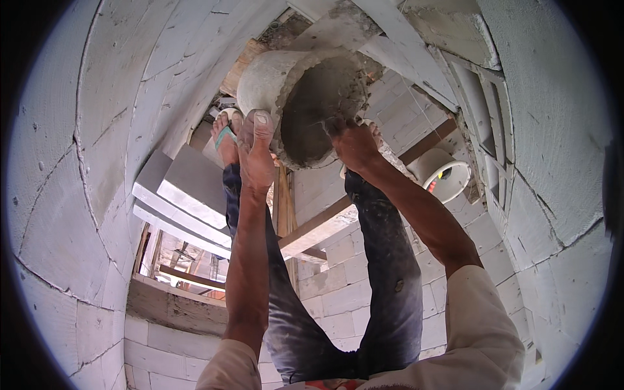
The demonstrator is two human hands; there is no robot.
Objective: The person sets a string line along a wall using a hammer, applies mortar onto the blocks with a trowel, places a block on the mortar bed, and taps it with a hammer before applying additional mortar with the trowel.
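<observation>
A: What is surrounding the person?
B: Pale block walls (58,208) are rising on both sides, and a wooden beam (318,231) is crossing between the legs.
A: Where is the grey-crusted bucket (260,81)?
B: It is leaning its rough, open mouth toward the person, between the two hands; what is carrying it is hiding from view.
A: How is each grip looking?
B: The left hand (257,153) is pointing its thumb upward against the bucket's left side; its fingers are mostly hiding, so nobody can tell how far that grip is closing. The right hand (354,143) is curling at the mouth's right edge, but whether its grip is holding anything cannot be told.
A: And nearby?
B: Stacked pale blocks (195,185) are lying at left, the top one sitting toward the lower one's right edge. A smaller white bucket (456,187) is showing something yellow and red inside.
</observation>
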